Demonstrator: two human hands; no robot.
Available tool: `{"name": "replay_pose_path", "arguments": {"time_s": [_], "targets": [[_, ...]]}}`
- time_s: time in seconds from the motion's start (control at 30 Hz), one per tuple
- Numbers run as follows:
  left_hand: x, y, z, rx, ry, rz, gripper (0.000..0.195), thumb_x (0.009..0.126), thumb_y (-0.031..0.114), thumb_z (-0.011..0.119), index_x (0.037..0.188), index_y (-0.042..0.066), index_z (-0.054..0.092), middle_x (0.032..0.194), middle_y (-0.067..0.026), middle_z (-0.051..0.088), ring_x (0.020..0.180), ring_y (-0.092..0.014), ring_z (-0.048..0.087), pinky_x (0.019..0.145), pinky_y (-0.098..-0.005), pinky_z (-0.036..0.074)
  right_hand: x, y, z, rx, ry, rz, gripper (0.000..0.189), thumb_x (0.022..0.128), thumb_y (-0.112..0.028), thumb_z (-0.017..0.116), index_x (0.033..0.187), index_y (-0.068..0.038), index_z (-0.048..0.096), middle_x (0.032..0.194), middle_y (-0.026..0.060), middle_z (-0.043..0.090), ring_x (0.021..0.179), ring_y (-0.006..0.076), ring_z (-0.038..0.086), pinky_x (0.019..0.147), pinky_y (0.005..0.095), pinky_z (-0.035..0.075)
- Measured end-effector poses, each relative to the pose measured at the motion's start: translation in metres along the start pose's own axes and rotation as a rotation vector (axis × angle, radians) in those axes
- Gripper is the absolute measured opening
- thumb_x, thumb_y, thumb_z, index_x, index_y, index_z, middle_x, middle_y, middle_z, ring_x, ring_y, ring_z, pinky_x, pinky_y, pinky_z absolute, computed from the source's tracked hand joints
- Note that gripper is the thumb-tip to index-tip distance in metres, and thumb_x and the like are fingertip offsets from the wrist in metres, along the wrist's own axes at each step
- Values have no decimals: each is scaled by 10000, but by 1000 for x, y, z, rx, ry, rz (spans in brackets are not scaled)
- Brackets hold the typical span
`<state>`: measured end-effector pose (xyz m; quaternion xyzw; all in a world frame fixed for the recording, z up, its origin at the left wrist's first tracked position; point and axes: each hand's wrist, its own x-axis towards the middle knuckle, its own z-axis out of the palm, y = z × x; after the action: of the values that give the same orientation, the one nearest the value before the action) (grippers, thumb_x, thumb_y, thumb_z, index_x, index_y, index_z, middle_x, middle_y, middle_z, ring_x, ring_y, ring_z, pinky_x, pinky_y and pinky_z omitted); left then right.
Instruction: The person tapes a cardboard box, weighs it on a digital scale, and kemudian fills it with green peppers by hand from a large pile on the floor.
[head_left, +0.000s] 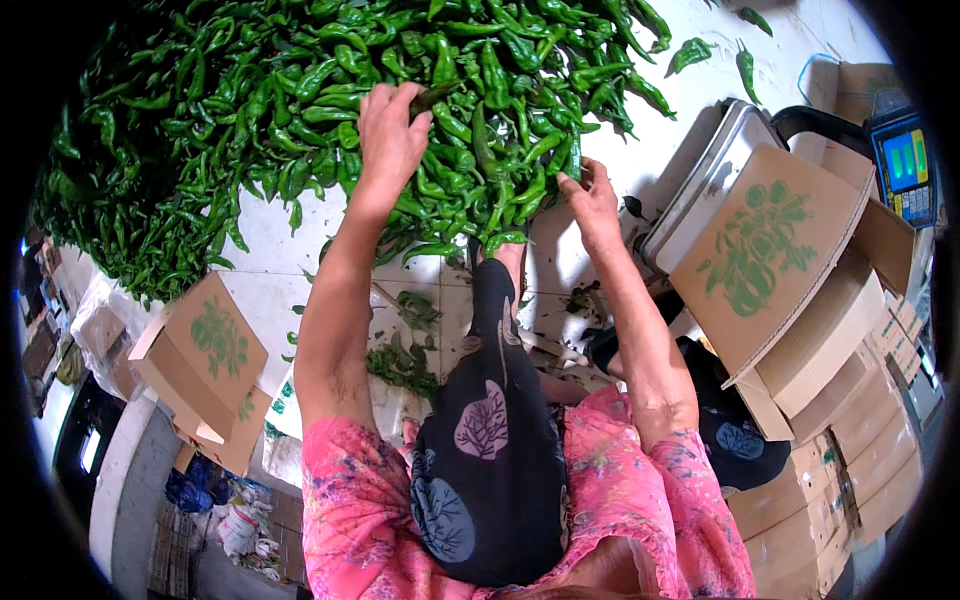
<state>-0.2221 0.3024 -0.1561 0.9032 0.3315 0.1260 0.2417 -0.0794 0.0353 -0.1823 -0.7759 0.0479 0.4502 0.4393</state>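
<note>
A large heap of green peppers (247, 112) spreads over the floor before me. My left hand (394, 135) is over the heap, with a dark, brownish pepper (436, 96) between its thumb and fingers. At the heap's right edge is my right hand (594, 201), its thumb and forefinger at the lower end of a long green pepper (574, 152). Whether those fingers grip it or only touch it is unclear. Several peppers lie over my foot, just beyond the cuff of my dark trousers (487, 480).
A cardboard box (772, 255) with a green vegetable print rests by a metal scale platform (701, 187) at right, near its lit display (906, 161). Another open carton (214, 352) stands at left. Leaf scraps (401, 364) and loose peppers (690, 54) lie on the tiles (277, 244).
</note>
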Motion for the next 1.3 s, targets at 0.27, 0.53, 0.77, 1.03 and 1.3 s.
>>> {"name": "replay_pose_path", "arguments": {"time_s": [0.27, 0.53, 0.77, 1.03, 1.3], "targets": [[-80, 11, -22, -458, -12, -349, 235, 822, -12, 649, 1049, 36, 618, 856, -144, 615, 711, -255, 594, 704, -338, 498, -33, -46, 21, -297, 148, -695, 299, 851, -103, 728, 1131, -26, 657, 1177, 210, 599, 1058, 357, 599, 916, 424, 494], [-16, 64, -12, -71, -181, 316, 493, 689, -48, 638, 1166, 71, 675, 1235, -96, 638, 1192, -309, 551, 970, -451, 436, -26, -46, 43, -556, -158, -808, 331, 861, -160, 691, 1174, -49, 687, 1217, 162, 646, 1143, 381, 563, 1007, 440, 458], [-29, 54, -22, 145, -546, 322, 479, 638, -51, 639, 1100, 73, 673, 1167, -96, 646, 1143, -315, 559, 937, -459, 414, 21, -60, 21, -385, 195, -641, 324, 852, -136, 686, 1139, 13, 670, 1020, 240, 685, 937, 398, 667, 864, 461, 524], [-58, 61, -28, -439, -303, -123, 337, 806, -4, 729, 1139, 30, 686, 981, -115, 728, 890, -255, 706, 807, -335, 540, 66, -87, 52, -552, 230, -534, 326, 789, -156, 764, 1049, 6, 653, 1083, 231, 629, 963, 394, 634, 836, 467, 535], [-51, 93, -4, -1237, -333, -797, 493, 951, 162, 651, 1378, -54, 532, 1338, -129, 623, 1188, -157, 595, 966, -283, 482, -9, -71, 22, -17, -94, -350, 280, 784, -197, 834, 856, -22, 628, 732, 15, 613, 653, 107, 537, 616, 278, 467]]}}
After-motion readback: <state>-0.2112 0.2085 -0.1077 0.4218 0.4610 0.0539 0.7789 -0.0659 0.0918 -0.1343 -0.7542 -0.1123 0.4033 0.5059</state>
